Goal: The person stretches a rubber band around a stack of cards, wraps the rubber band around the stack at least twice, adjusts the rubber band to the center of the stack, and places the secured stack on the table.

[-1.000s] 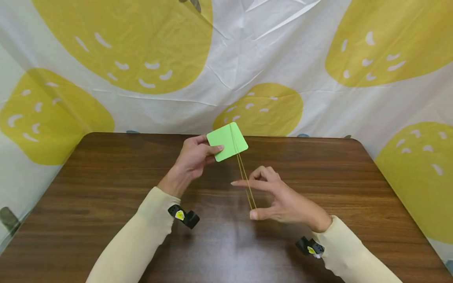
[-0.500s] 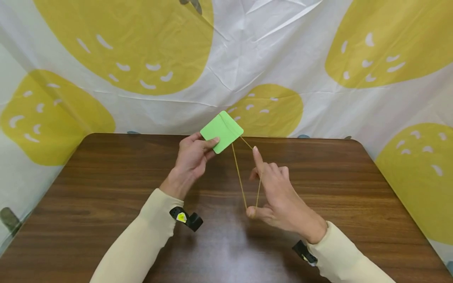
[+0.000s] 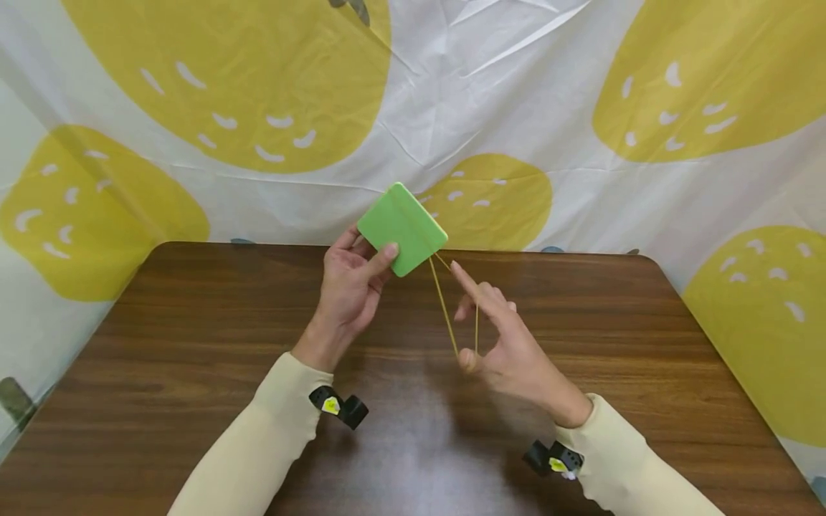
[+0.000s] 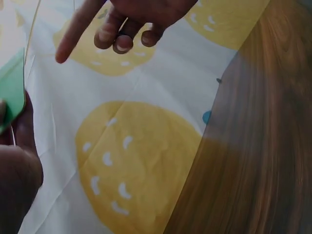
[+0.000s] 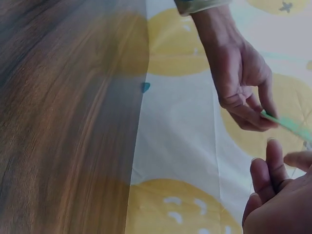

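Now, left grip (image 3: 348, 283) pinches the green card (image 3: 400, 222), thumb on its face, fingers behind; the card juts ahead and right of that grip, tilted like a diamond. Over on the right grip (image 3: 513, 351), no clench: index finger straight, thumb well apart, the yellow band (image 3: 444, 307) stretched over those 2 digits. And that's the line to watch! Its long axis runs from the card's near right edge back to the right thumb; a strand also crosses the card's face. Card lies ahead-left of the right grip, left grip nearer it. Tabletop (image 3: 193, 373) beneath both.
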{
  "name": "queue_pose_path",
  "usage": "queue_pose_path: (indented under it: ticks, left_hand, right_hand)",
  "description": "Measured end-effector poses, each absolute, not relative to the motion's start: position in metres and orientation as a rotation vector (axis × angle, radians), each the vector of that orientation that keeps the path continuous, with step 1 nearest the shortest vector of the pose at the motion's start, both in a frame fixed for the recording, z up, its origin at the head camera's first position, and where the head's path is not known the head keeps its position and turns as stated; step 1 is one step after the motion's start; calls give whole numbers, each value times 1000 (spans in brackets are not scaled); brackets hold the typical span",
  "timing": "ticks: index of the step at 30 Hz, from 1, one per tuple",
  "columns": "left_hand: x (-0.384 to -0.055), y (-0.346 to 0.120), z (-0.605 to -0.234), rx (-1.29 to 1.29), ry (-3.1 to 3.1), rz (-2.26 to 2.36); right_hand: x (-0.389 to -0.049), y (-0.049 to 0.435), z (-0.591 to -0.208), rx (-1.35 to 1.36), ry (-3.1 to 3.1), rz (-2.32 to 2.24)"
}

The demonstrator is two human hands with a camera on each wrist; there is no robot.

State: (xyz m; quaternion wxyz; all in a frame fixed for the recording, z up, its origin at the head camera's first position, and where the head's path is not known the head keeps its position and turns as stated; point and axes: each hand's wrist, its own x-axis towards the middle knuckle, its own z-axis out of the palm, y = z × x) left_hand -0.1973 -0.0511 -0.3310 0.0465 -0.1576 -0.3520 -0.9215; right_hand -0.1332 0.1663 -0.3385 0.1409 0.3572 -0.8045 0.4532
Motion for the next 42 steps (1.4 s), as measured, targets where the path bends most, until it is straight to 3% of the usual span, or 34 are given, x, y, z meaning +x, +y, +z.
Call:
queue_pose_path:
  ticks: [9,22,42]
  left_hand:
    - [-192,-61,-336,-1010,-1249,-2595]
    - [-177,-65,-320,-1474,-1772,-1992]
    - [-161,-59,-319,-1600,-1876,-1434]
  right_hand:
    - [-138,176,-335,1029,-2255,1551]
    - [-141,192,-318,901,-2366,1609]
    - [-145,199,-300,867,-2399,1491]
